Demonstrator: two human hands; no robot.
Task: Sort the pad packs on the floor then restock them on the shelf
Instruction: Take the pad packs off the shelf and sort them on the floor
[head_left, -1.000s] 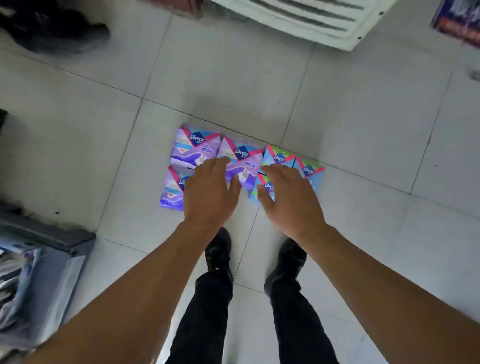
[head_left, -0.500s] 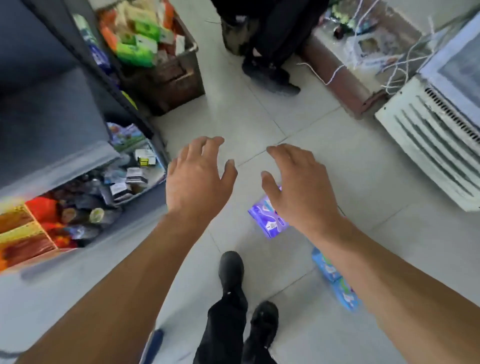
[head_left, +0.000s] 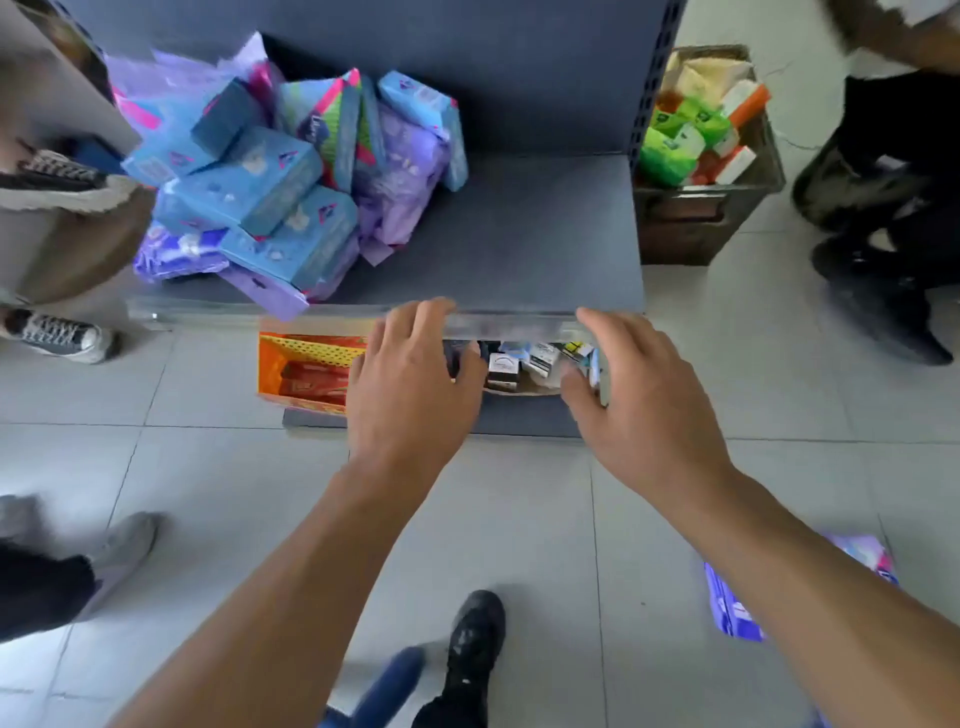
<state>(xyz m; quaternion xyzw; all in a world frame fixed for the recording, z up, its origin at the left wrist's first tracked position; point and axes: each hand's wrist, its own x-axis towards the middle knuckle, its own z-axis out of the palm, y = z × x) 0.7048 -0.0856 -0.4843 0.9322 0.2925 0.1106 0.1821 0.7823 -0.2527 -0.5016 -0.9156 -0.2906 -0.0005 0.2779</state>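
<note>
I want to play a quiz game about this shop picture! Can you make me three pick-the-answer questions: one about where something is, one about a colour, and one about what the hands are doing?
1. Where is the pile of pad packs?
A. left part of the grey shelf
B. in the crate
C. on a chair

2. What colour is the pack on the floor by the right arm?
A. green
B. purple
C. yellow

3. What are the left hand and right hand holding?
A. one pack each
B. a box together
C. nothing

Answers: 1 A, the heap sits there. 2 B, its wrapper is purple. 3 C, both are spread and empty.
</note>
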